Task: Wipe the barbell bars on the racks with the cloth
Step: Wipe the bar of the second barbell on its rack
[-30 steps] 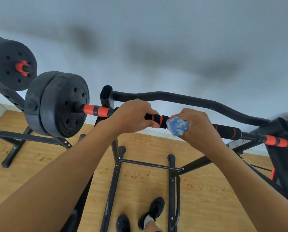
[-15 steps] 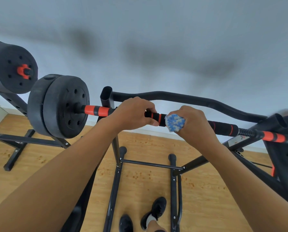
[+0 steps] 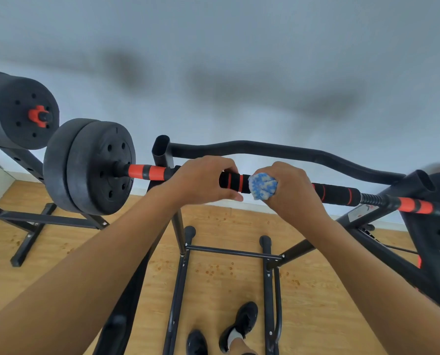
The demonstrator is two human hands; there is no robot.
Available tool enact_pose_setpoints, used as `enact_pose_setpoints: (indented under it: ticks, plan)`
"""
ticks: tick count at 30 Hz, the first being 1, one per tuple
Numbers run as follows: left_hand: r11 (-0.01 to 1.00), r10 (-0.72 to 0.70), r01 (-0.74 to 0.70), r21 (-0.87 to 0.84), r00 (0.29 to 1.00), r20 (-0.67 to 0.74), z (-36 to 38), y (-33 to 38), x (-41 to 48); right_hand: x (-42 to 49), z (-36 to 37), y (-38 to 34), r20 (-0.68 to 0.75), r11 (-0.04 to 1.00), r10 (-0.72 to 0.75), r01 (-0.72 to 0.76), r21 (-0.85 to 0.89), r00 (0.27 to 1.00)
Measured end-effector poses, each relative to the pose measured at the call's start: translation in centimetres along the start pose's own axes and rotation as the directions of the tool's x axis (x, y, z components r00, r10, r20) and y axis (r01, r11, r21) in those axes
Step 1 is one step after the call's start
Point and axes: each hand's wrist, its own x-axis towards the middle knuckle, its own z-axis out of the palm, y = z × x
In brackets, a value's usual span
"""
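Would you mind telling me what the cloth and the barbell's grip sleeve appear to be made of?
The cloth looks like fluffy blue-and-white microfibre or chenille, judging by its nubby pile. The grip sleeve seems to be matte black foam or rubber with thin red rings; it shows no shine, so I can't say which.

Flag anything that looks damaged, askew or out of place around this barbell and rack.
Only the wooden floor stands out: small reddish-brown specks are scattered under the rack. I cannot tell what they are. The barbell bar looks intact.
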Motion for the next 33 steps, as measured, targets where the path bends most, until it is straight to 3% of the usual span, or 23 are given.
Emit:
enact_pose_setpoints:
  ticks: [5,7,9,13,15,20,23,27,33]
  plan:
    - [0.997,-0.024,0.017,-0.069,0.995,-0.096,-0.2,-0.2,0.7,-1.6,1.2,0.4,-0.018,0.998,-0.01,0.011,0.064,1.0]
    - [0.999,-0.051,0.05,-0.005,0.991,-0.127,-0.4,0.3,1.7,-2.1,1.3,0.2,-0.006,0.997,-0.013,0.013,0.072,1.0]
    - [0.996,-0.033,0.039,0.075,0.996,-0.079,-0.3,0.6,2.3,-2.3,1.3,0.2,-0.009,0.996,-0.002,0.003,0.09,1.0]
    - [0.996,0.058,-0.06,0.062,0.998,0.022,0.2,0.6,0.7,-1.9,0.6,0.1,-0.092,0.98,0.039,-0.02,0.199,0.995]
    - [0.981,0.126,-0.121,0.154,0.992,-0.026,0.9,0.4,-0.7,-1.6,0.7,-0.2,-0.124,0.978,0.054,-0.027,0.206,0.991]
    - [0.972,0.118,-0.081,0.219,0.98,-0.161,1.2,0.6,-1.7,-2.0,1.5,-0.3,-0.178,0.98,0.102,-0.068,0.188,0.979]
    - [0.98,0.106,-0.084,0.18,0.987,-0.119,0.4,0.8,-1.1,-2.1,1.6,-0.3,-0.229,0.974,0.146,-0.099,0.204,0.962]
    - [0.999,0.023,-0.023,0.031,0.999,-0.028,-0.5,0.2,0.1,-2.0,2.1,-0.7,-0.118,0.994,0.085,-0.075,0.084,0.989]
    - [0.994,-0.034,0.049,-0.095,0.988,0.15,-1.2,-0.3,1.4,-3.7,2.9,-0.5,-0.083,0.991,0.081,-0.071,0.115,0.993]
